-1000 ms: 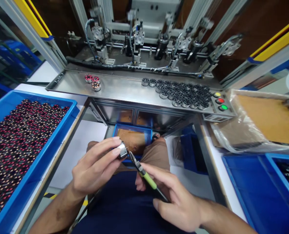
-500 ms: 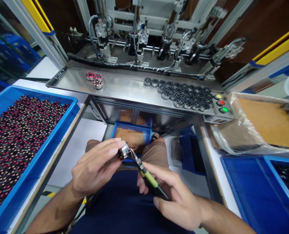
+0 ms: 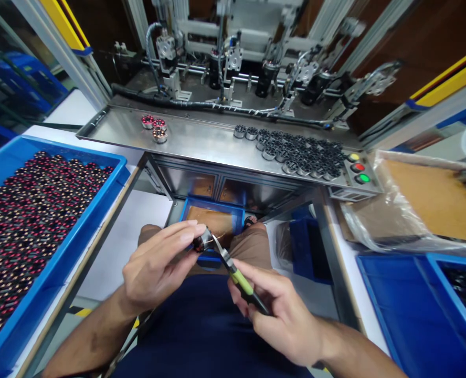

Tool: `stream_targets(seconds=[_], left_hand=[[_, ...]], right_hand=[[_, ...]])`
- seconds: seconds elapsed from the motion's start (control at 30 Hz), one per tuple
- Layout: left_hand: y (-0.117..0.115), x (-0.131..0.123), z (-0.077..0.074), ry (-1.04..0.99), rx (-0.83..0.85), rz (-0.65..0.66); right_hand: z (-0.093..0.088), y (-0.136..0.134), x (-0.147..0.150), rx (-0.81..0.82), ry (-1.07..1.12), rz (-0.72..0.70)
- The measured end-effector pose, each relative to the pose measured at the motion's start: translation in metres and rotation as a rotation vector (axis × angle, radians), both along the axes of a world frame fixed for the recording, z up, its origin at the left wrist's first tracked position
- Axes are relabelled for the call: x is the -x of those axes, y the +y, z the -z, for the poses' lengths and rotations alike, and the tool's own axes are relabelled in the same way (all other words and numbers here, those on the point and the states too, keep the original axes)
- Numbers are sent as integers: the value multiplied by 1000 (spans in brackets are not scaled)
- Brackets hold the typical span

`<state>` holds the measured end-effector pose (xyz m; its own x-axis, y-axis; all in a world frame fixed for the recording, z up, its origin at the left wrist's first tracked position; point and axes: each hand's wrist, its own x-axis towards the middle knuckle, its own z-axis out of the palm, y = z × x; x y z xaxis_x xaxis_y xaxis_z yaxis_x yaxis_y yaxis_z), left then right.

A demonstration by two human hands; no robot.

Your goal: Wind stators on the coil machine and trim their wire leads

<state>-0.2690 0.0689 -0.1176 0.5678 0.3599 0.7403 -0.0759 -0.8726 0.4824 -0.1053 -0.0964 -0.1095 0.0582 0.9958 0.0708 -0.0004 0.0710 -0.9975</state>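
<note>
My left hand (image 3: 154,270) holds a small motor stator (image 3: 205,239) between thumb and fingers, above my lap. The stator has a shiny metal ring, and a thin copper wire sticks out from it. Pliers with green and black handles (image 3: 243,283) are gripped in my right hand (image 3: 286,310), fingers wrapped round them. Their narrow jaws point up at the stator, close to the wire. Whether the jaws pinch the wire is too small to tell. My left fingers partly hide the stator.
A blue bin (image 3: 115,173) full of wound stators stands at left. Three red and copper-coloured stators (image 3: 159,135) and many black-topped ones (image 3: 292,152) sit on the metal ledge (image 3: 201,144). Push buttons (image 3: 359,167) are at its right end. A plastic-lined box (image 3: 425,194) and blue trays (image 3: 398,294) are at right.
Both hands have shifted slightly right with the stator and pliers. The stator is turned a little, the pliers' handles look closer together, and more of the copper wire shows past the jaws.
</note>
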Motion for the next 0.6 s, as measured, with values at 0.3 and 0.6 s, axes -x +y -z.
stream_targets(seconds=[0.3, 0.6], left_hand=[[10, -5, 29, -166, 882, 114], [16, -3, 54, -205, 1398, 387]], right_hand=[[12, -17, -8, 142, 130, 39], [15, -12, -5, 203, 191, 59]])
